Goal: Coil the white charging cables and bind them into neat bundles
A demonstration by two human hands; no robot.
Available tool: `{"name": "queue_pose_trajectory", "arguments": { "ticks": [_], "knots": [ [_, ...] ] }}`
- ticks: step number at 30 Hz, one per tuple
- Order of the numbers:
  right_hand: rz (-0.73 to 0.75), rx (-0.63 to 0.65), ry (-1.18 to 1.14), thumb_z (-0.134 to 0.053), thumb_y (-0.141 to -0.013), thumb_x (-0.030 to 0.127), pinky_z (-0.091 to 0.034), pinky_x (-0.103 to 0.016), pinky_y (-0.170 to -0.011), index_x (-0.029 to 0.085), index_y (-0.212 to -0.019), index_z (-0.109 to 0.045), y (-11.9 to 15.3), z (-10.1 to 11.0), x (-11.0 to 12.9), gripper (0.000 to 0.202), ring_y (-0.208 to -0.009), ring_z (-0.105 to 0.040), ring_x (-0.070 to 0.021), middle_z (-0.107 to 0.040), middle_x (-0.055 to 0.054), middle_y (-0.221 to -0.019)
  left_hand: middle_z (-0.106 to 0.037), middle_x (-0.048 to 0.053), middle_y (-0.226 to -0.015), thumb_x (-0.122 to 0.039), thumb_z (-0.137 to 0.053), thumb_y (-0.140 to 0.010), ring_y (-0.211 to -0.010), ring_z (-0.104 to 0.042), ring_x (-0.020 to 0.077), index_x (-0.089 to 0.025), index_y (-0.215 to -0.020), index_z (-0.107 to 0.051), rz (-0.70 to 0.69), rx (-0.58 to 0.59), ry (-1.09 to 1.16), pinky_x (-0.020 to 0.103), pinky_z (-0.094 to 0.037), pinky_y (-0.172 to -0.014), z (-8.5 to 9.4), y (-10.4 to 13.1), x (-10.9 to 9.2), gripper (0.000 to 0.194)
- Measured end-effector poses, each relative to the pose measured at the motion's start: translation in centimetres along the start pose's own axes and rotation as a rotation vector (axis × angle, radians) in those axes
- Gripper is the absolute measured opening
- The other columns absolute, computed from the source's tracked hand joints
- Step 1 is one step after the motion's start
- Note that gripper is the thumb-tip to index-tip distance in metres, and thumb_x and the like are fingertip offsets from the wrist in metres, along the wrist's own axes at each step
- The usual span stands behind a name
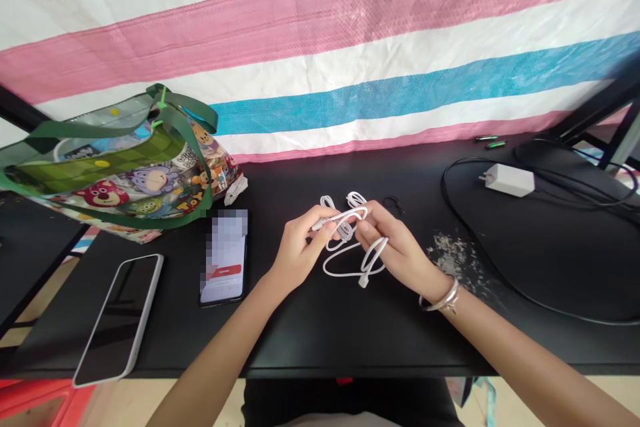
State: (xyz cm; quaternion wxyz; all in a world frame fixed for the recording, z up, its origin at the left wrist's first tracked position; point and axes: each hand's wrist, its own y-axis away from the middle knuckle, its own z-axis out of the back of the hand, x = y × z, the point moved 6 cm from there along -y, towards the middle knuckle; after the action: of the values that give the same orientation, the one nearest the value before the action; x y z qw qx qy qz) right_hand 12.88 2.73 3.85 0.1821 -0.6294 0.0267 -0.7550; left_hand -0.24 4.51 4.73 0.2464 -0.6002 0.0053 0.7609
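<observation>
Between my hands is a white charging cable (345, 275), partly looped, with one plug dangling below my right hand. My left hand (305, 240) pinches the cable near one of its ends. Loops of the same cable run through the closed fingers of my right hand (393, 237), which wears a silver bangle. Just beyond my fingers, another coiled white cable (356, 199) lies on the black table (320, 340). How the strands join behind my fingers is partly hidden.
Left are a phone with a lit screen (225, 253), a white-cased phone (120, 320) and a cartoon-print bag (150, 180). Right are a white power adapter (510, 180), a long black cable (493, 273) and a scuffed patch (457, 257). A striped sheet (350, 33) hangs behind.
</observation>
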Motion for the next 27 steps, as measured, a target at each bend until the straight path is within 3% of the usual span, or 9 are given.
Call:
{"name": "queue_pose_trajectory", "arguments": {
  "ticks": [3,8,13,18,23,27],
  "knots": [
    [-0.026,-0.08,-0.047,-0.044,-0.091,0.052,-0.028,-0.025,-0.045,0.021,-0.091,-0.052,0.0,0.4,0.0,0.031,-0.046,-0.032,-0.0097,-0.037,0.007,-0.056,-0.067,0.004,-0.078,-0.028,-0.046,-0.089,-0.068,-0.063,0.0124,-0.015,-0.093,-0.063,0.012,0.013,0.009,0.019,-0.048,-0.057,-0.3,0.1,0.2,0.022],
    [-0.056,-0.15,-0.135,-0.047,-0.087,0.059,-0.026,-0.024,-0.043,0.021,-0.088,-0.054,-0.1,0.7,0.0,0.038,-0.044,-0.03,-0.0092,-0.035,0.008,-0.053,-0.069,0.007,-0.089,-0.028,-0.041,-0.091,-0.081,-0.065,0.0164,-0.016,-0.097,-0.065,0.047,0.14,-0.03,0.022,-0.05,-0.064,-1.4,0.3,0.4,0.027],
    [-0.073,-0.158,-0.2,-0.048,-0.086,0.06,-0.027,-0.024,-0.042,0.021,-0.083,-0.053,-0.1,0.4,0.0,0.039,-0.043,-0.031,-0.0088,-0.036,0.008,-0.05,-0.065,0.004,-0.086,-0.025,-0.044,-0.089,-0.078,-0.059,0.0159,-0.017,-0.088,-0.062,-0.038,0.12,-0.203,0.026,-0.047,-0.073,-1.4,0.3,-0.2,0.02],
    [-0.091,-0.131,-0.202,-0.049,-0.085,0.06,-0.038,-0.025,-0.045,0.022,-0.091,-0.052,0.0,0.2,-0.2,0.039,-0.042,-0.043,-0.011,-0.047,0.008,-0.049,-0.064,0.0,-0.078,-0.023,-0.038,-0.091,-0.07,-0.059,0.0133,-0.019,-0.083,-0.052,0.044,0.149,-0.193,0.024,-0.046,-0.068,-1.5,0.5,0.3,0.016],
    [-0.063,-0.219,-0.263,-0.053,-0.083,0.06,-0.05,-0.03,-0.059,0.022,-0.095,-0.055,-0.1,1.5,0.0,0.04,-0.055,-0.058,-0.0148,-0.059,0.004,-0.059,-0.065,0.001,-0.077,-0.022,-0.036,-0.091,-0.07,-0.062,0.0133,-0.02,-0.083,-0.049,0.062,0.114,-0.135,0.023,-0.047,-0.068,-1.3,0.5,0.5,0.016],
    [-0.071,-0.277,-0.291,-0.052,-0.082,0.063,-0.052,-0.032,-0.062,0.023,-0.091,-0.058,-0.2,2.4,0.0,0.042,-0.06,-0.062,-0.0166,-0.062,0.002,-0.063,-0.065,0.001,-0.076,-0.024,-0.038,-0.091,-0.071,-0.063,0.0146,-0.02,-0.087,-0.051,0.082,0.069,-0.16,0.025,-0.048,-0.069,-0.9,0.4,0.9,0.015]
  ]
}}
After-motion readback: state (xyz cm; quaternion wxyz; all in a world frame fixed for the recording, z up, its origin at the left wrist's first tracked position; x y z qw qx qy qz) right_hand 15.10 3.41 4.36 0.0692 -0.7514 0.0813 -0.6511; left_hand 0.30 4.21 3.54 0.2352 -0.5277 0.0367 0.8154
